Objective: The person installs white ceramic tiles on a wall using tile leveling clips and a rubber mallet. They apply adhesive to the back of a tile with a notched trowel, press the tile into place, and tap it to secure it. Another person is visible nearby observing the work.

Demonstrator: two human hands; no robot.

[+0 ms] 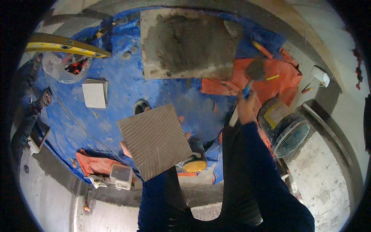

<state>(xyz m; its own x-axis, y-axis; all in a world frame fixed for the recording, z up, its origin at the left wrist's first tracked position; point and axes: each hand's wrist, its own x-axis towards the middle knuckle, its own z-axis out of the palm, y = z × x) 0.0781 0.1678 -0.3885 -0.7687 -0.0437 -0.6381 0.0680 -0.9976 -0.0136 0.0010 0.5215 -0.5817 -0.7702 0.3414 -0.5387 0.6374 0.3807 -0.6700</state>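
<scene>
My left hand (125, 149) grips a square tile (154, 141) from beneath, its upper face covered in ridged grey adhesive; most of the hand is hidden under it. My right hand (246, 108) is closed on the blue handle of a trowel (255, 71), whose blurred grey blade is over an orange sheet (216, 87). A white object (234, 118), too unclear to name, shows just below that hand. A shoe (141, 106) peeks out behind the tile. A dark bucket (270, 116) stands to the right of my right hand.
Around me: blue tarp (69, 123), mortar-smeared board (189, 42), tile stack (94, 94), yellow level (69, 47), plastic bag (56, 67), yellow-lidded tub (195, 165), clear container (121, 176), white-bladed tool (320, 75). Dark footwear or clothing (46, 96) lies along the left edge.
</scene>
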